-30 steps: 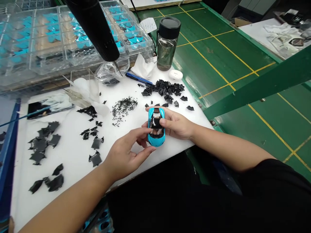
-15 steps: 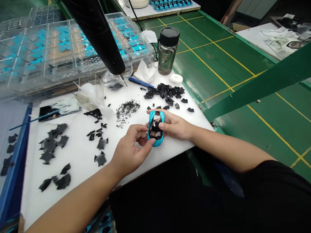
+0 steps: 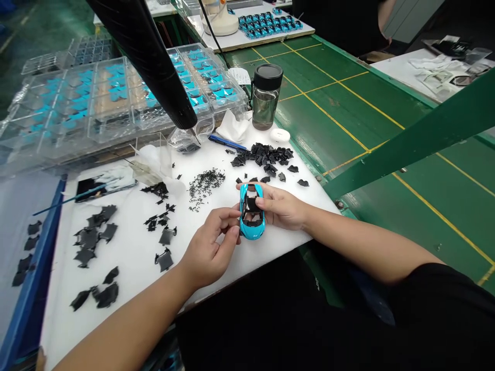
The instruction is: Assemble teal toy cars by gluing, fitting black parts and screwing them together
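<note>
Toy car, one, touches right hand and, apparently, left hand.

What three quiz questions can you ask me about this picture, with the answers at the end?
1. What is the main colour of the toy car's painted body? A, red; B, blue; C, yellow.
2. True or false: the right hand is holding the toy car.
3. What stands just behind the small white case?

Key: 1, B. 2, true. 3, a bottle with a black lid.
</note>
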The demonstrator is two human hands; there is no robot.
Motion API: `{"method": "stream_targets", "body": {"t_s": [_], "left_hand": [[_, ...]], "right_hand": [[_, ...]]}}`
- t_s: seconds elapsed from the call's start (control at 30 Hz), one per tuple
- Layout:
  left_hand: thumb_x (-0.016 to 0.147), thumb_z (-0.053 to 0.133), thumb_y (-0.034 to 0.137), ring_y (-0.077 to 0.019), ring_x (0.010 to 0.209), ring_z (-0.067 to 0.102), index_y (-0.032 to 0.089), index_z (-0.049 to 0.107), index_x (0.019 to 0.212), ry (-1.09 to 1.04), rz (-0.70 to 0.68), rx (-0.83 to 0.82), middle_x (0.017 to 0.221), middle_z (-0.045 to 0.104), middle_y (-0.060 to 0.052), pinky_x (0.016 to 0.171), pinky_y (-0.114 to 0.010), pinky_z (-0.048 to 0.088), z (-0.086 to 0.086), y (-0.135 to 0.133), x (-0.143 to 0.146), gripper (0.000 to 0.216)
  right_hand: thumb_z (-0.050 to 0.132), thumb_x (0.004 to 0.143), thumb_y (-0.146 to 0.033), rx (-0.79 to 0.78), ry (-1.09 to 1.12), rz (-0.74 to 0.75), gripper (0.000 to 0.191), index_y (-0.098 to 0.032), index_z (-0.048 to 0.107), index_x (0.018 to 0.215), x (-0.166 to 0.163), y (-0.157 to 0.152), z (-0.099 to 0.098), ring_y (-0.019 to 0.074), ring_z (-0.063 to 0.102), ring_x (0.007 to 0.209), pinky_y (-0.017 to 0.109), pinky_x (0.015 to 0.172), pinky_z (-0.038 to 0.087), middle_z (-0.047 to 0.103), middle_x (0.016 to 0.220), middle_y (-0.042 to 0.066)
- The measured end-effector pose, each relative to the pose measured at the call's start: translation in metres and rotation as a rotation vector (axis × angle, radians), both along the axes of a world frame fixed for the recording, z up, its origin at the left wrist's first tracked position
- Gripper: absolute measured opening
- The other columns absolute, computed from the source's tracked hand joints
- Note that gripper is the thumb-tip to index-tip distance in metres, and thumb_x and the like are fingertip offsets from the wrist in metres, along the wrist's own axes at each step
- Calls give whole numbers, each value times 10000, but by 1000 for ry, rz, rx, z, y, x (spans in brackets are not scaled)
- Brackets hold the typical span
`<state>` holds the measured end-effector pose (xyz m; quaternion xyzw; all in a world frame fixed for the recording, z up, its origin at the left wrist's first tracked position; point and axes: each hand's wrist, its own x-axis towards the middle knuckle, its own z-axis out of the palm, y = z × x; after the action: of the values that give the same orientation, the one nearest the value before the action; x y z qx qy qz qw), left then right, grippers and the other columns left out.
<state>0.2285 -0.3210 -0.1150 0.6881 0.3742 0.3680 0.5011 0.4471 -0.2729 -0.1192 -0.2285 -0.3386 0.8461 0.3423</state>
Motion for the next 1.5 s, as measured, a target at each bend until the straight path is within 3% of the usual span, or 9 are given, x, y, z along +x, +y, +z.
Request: {"method": "stream_targets", "body": {"t_s": [0.27,0.5,0.87,1.03,1.17,1.33,1.5], "left_hand": [[980,475,189,-130,752,624,257,458,1237,-13,-24,18,878,606,-10,730,-288,520,-1,0,-1,266],[971,477,158,-129,755,629,259,445,1248,-34,-35,33,901,600,-12,735,-303,533,2,1,1,296],[950,515,154,-136,782,620,252,453,1288,-14,-46,82,974,612,-45,755,-314,538,3,0,-2,357],[889,641,178,-129,800,625,258,454,1379,57,-62,242,1142,640,-93,781,-310,571,4,4,-1,531],[839,734,238,-111,680,606,278,470,1394,149,-46,397,994,687,-46,704,-278,580,4,7,0,616],[874,685,174,-111,646,596,243,561,1334,220,-68,594,807,671,-14,634,-227,526,7,13,1,481],[898,632,116,-118,649,587,191,628,1249,279,-82,748,783,670,-30,611,-234,483,11,15,-1,359]], "right_hand": [[803,804,-390,-31,8,0,605,-217,517,1310,-1,1,0,166,719,815,304,752,590,743,1066,85],[765,844,-373,-55,18,13,445,-200,576,1208,0,3,1,173,723,836,315,748,599,740,1061,82],[781,819,-408,-67,8,25,471,-209,588,1199,-1,3,0,186,719,850,317,724,602,737,1062,87],[809,794,-391,-97,19,-15,391,-192,626,1075,-1,3,1,149,695,764,311,751,607,717,880,28],[791,808,-416,-91,2,8,345,-178,614,983,-2,2,3,158,706,775,346,781,611,727,913,50],[786,819,-407,-93,19,34,369,-176,590,1030,-2,3,3,180,737,824,305,711,616,751,1034,104],[792,823,-378,-96,34,57,500,-180,561,1219,-1,4,1,187,743,841,313,712,617,754,1081,124]]}}
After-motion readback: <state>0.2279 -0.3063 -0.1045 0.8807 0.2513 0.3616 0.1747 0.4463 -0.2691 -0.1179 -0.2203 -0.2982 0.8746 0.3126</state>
